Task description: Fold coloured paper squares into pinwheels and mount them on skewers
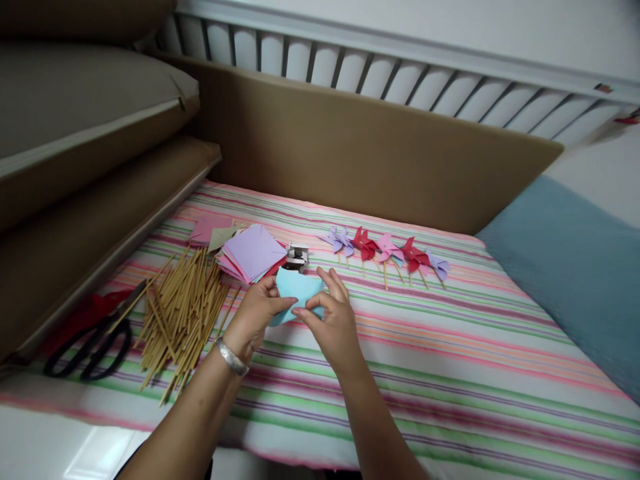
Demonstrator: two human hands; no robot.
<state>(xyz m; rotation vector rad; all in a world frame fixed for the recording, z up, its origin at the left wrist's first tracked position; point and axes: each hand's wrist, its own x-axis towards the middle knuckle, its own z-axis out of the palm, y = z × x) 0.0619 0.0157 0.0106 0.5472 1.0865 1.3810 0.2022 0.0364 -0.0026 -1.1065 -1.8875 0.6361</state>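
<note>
No legible writing or brand marks appear on any item. The left hand (255,313) and right hand (333,320) both pinch a light-blue paper piece (299,288) between thumb and fingers, just above a striped cloth (450,373), near a paper stack (253,253), wooden sticks (180,313), scissors (95,340), a small stapler (297,257) and a pinwheel row (385,250). A brown padded board (375,153) and white slatted rail (400,73) stand behind.

A light blue paper square (299,288) is pinched between the left hand (256,313) and the right hand (333,320), partly folded. It is held just above the striped cloth, just in front of the paper stack.
</note>
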